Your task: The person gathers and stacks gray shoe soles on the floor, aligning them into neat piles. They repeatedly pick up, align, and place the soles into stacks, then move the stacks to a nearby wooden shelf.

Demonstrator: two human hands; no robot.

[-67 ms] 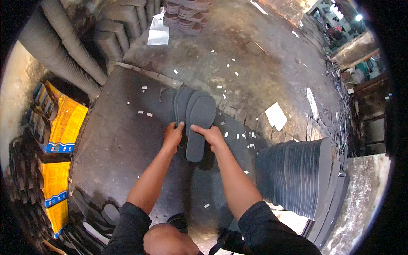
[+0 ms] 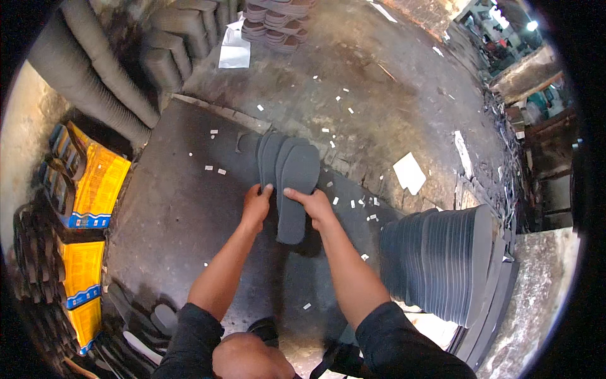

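Several grey shoe soles are held in a fanned bunch over the dark work surface, toes pointing away from me. My left hand grips the left side of the bunch, its thumb on top. From the other side my right hand clasps the nearest sole, with its thumb pressed on the upper face and its fingers out of sight beneath. The soles overlap, so the lower ones show only along their edges.
A tall stack of grey soles stands at the right. Yellow packages and dark straps line the left side. Long columns of stacked soles lean at the back left, with stacked sandals beyond. White paper scraps lie about.
The bunch and both hands have shifted very slightly; the grip stays the same.
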